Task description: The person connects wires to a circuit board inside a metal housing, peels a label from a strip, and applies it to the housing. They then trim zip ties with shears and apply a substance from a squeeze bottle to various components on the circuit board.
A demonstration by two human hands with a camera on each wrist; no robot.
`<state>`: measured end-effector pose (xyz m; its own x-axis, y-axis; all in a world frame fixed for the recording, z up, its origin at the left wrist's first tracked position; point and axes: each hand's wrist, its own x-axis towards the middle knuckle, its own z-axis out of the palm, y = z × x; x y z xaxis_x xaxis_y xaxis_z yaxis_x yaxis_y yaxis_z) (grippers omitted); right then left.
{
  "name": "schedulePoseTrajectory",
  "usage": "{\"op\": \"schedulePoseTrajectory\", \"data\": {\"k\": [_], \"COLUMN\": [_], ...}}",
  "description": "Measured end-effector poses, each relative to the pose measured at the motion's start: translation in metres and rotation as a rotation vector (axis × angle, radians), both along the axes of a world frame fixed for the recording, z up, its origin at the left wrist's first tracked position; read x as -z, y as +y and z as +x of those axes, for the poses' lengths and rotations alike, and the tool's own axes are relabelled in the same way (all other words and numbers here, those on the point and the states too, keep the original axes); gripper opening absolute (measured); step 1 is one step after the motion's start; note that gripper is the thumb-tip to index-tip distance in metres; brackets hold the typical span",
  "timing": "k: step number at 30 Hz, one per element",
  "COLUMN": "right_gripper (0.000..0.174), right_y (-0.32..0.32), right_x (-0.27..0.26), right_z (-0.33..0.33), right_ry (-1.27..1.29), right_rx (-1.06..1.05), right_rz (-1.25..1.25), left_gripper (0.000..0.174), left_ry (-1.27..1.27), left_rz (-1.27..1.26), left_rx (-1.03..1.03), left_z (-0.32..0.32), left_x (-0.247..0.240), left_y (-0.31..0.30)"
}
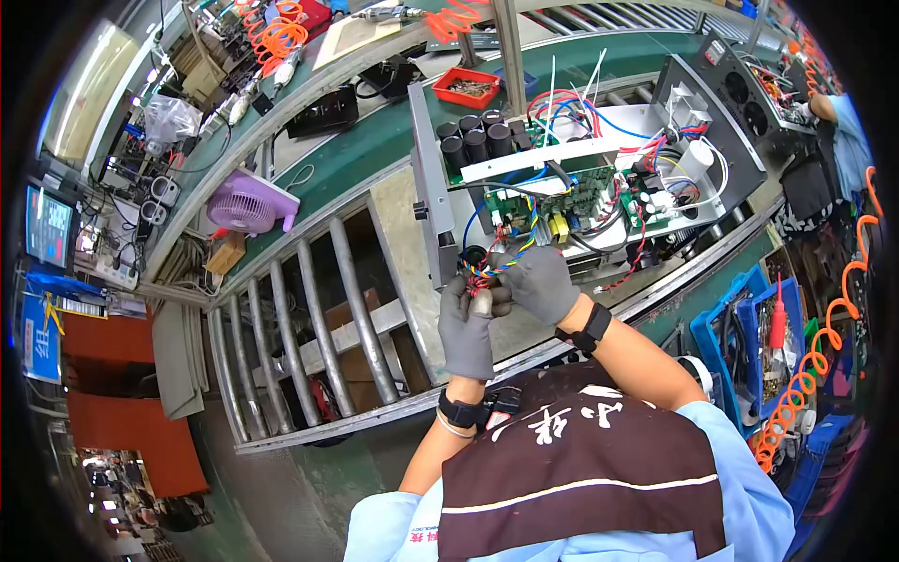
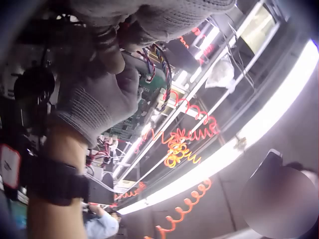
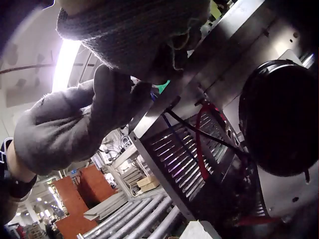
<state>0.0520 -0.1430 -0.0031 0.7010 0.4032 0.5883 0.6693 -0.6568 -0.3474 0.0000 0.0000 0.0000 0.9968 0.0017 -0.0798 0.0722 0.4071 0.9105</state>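
An open electronic unit in a metal chassis [image 1: 434, 197] lies on the line, its green circuit board [image 1: 590, 195] and black capacitors [image 1: 476, 143] exposed. At its near left corner both grey-gloved hands meet over a bundle of coloured wires [image 1: 479, 272]. My left hand [image 1: 466, 337] grips the bundle from below, fingers curled. My right hand [image 1: 541, 286] pinches the wires from the other side, fingers bent. In the left wrist view the right hand [image 2: 102, 102] is close to the wires [image 2: 162, 69]. The right wrist view shows the left hand [image 3: 65, 124] beside the chassis edge; its fingertips are hidden.
Metal rollers [image 1: 323, 328] run left of the unit. A purple fan [image 1: 245, 206] and a red parts tray [image 1: 466, 87] stand beyond. Blue bins [image 1: 749, 342] and an orange coiled hose [image 1: 805, 384] are at the right. Another person's arm [image 1: 838, 117] works farther along.
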Motion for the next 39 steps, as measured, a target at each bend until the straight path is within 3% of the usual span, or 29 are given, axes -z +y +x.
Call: {"op": "schedulePoseTrajectory", "data": {"k": [2,6,11,14,21,24,27,29,32,39], "right_gripper": [0.009,0.007,0.010,0.013,0.015,0.013,0.010,0.008,0.006,0.005], "right_y": [-0.001,0.003,0.002,0.003,0.004,0.003,0.004,0.006,0.005,0.006], "right_x": [-0.002,-0.002,-0.006,-0.005,-0.007,-0.008,-0.002,-0.001,-0.001,0.000], "right_z": [-0.001,0.002,0.001,0.001,0.000,0.002,0.003,0.003,0.003,0.004], "right_ry": [-0.073,-0.081,-0.012,-0.036,-0.042,-0.012,-0.045,-0.060,-0.053,-0.038], "right_rx": [0.002,0.039,0.040,0.044,0.057,0.063,0.042,0.076,0.072,0.098], "right_rz": [-0.048,-0.056,-0.024,0.019,0.033,0.016,-0.019,0.009,0.009,-0.008], "left_gripper": [0.052,0.051,0.048,0.041,0.031,0.028,0.022,0.017,0.011,0.009], "left_ry": [-0.080,-0.131,-0.344,-0.207,-0.165,-0.214,-0.219,-0.422,-0.582,-0.678], "left_rz": [0.172,0.234,0.513,0.650,0.673,0.512,0.658,1.057,1.247,1.376], "left_rx": [-0.053,-0.181,-0.374,-0.254,-0.317,-0.433,-0.486,-0.547,-0.554,-0.536], "left_z": [-0.004,-0.001,0.008,0.006,0.008,0.005,0.002,0.005,0.009,0.013], "left_x": [-0.004,0.010,0.035,0.005,0.002,0.001,0.007,0.006,0.000,0.003], "left_y": [-0.004,-0.009,-0.017,-0.019,-0.021,-0.027,-0.022,-0.017,-0.013,-0.010]}}
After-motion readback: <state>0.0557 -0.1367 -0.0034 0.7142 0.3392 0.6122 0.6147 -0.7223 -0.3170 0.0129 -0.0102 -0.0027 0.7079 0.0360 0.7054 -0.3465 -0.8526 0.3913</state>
